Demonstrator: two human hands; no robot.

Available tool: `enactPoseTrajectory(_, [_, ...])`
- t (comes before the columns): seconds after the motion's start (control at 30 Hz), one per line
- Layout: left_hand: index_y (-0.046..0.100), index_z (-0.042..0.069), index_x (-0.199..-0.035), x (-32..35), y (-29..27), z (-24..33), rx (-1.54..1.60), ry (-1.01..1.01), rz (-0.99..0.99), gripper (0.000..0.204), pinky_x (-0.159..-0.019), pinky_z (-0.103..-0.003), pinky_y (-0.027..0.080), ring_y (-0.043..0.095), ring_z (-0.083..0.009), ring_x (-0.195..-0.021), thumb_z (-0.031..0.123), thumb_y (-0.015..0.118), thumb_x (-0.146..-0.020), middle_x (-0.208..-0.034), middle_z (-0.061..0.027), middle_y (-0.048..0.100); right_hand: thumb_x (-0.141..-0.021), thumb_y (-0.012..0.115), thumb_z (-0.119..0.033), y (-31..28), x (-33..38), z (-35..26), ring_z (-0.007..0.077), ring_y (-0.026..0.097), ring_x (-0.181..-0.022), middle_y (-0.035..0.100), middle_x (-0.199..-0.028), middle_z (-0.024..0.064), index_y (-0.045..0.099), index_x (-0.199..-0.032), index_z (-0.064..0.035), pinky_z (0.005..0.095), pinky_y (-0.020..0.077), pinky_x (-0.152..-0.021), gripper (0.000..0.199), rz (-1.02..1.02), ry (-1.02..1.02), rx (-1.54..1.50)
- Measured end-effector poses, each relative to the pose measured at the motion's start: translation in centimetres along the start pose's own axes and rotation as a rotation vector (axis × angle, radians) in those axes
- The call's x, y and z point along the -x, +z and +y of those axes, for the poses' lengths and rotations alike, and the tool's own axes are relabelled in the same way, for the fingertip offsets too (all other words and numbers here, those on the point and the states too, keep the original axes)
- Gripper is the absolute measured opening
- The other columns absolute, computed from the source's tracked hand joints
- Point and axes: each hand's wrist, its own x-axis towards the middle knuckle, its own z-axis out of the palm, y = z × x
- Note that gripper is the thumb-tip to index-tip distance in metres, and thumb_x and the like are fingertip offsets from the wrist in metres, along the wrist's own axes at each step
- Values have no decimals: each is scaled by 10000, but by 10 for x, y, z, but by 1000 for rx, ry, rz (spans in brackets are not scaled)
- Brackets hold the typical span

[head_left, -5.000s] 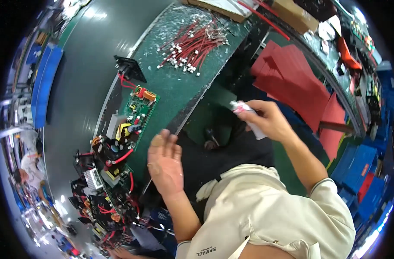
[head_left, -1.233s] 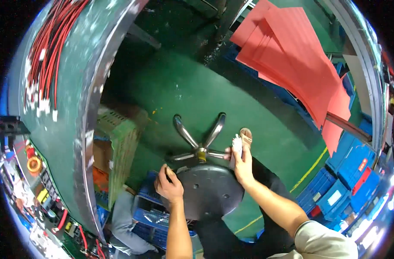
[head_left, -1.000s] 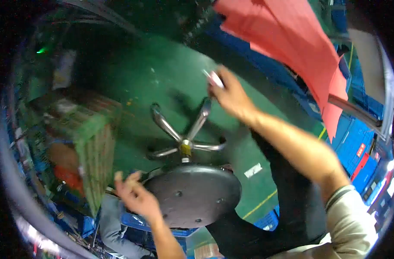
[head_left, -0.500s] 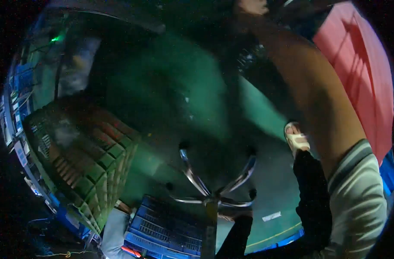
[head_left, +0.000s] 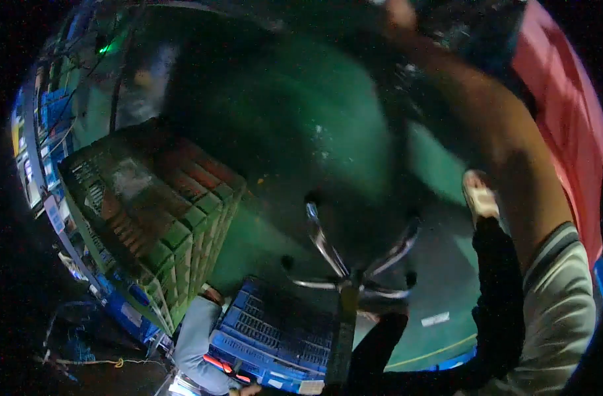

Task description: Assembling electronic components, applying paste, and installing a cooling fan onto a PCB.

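My right forearm [head_left: 506,145], in a pale grey sleeve [head_left: 559,297], reaches from the lower right up to the top edge. At its end my right hand [head_left: 401,14] is blurred and partly cut off by the picture's edge, so its fingers cannot be read. Whatever it touches is hidden in the dark there. Nearest to the forearm, on its right, hangs a large pink sheet-like thing [head_left: 565,99]. My left hand is not in view.
Green plastic crates [head_left: 182,244] stand stacked at left, with blue crates [head_left: 275,330] below. A chrome chair base [head_left: 328,254] stands on the green floor [head_left: 314,112]. A black-trousered leg [head_left: 499,284] ends in a light sandal [head_left: 479,195]. Another person's grey-blue trouser leg [head_left: 196,336] shows lower left.
The whole view has swung, so crates, chair base and leg sit further right. My right arm stays stretched upward, its hand now blurrier. A bit of another person's hand appears at the bottom edge.
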Motion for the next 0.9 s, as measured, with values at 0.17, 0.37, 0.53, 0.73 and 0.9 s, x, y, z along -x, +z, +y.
enactPoseTrajectory(0.17, [513, -54, -1256, 12, -15, -21, 202, 77, 6, 377, -897, -344, 455, 576, -214, -978, 61, 600, -907, -1093, -143, 606, -715, 678, -173, -311, -84, -84, 292, 644, -747, 642, -759, 188, 606, -858, 11, 410, 506, -664, 244, -893, 314, -592])
enactPoseTrajectory(0.37, [575, -18, -1207, 21, -75, 54, 1113, -396, -292, 356, -833, -243, 474, 576, -120, -948, 4, 642, -858, -1138, -56, 606, -746, 701, -6, -647, -63, -197, 128, 560, -777, 567, -816, 26, 524, -803, -40, 291, 462, -681, 190, -1273, 913, -1304])
enactPoseTrajectory(0.53, [637, -50, -1097, 71, -203, 74, 1378, -495, -627, 241, -850, -232, 457, 573, -111, -962, -22, 628, -857, -1118, -41, 600, -723, 707, 52, -830, -98, -256, 115, 561, -766, 531, -840, 22, 478, -786, -77, 256, 464, -668, 270, -1313, 1147, -1333])
enactPoseTrajectory(0.73, [630, -35, -1074, 124, -341, 49, 1805, -504, -605, 215, -880, -252, 470, 605, -141, -943, -43, 620, -859, -1043, -64, 619, -759, 689, 30, -954, -128, -333, 110, 551, -758, 542, -841, 29, 441, -767, -86, 249, 460, -660, 274, -1466, 747, -1322])
enactPoseTrajectory(0.9, [618, 13, -1038, 146, -430, 34, 2166, -575, -203, 145, -767, -254, 512, 587, -143, -886, 53, 621, -899, -1052, -71, 608, -787, 721, -74, -1019, -182, -392, 92, 491, -656, 553, -772, 14, 523, -921, -29, 249, 415, -580, 242, -1433, 2, -828])
